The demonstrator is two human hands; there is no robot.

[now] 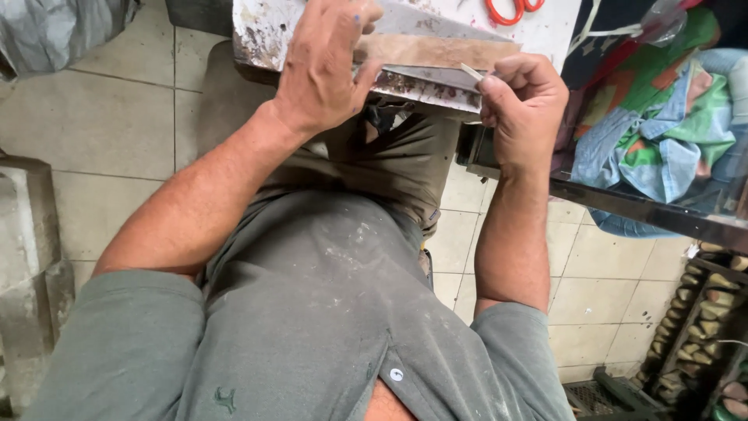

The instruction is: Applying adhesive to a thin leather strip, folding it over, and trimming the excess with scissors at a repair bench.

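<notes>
My left hand [326,66] presses down flat on a strip of brown material [436,49] lying on a stained white work board [269,35] at the top of the view. My right hand [523,105] is closed around a small thin tool with a pale tip [470,72], held at the board's near edge beside a grey piece [425,76]. The tool's tip touches the edge of the material. Both forearms reach forward over my lap in a grey-green shirt.
Orange-handled scissors [506,9] lie on the board's far side. A dark shelf edge [639,206] at the right holds a heap of coloured cloth [662,132]. Several shoe soles are stacked in a rack [701,312] at lower right. Tiled floor lies to the left, with a grey block [27,257].
</notes>
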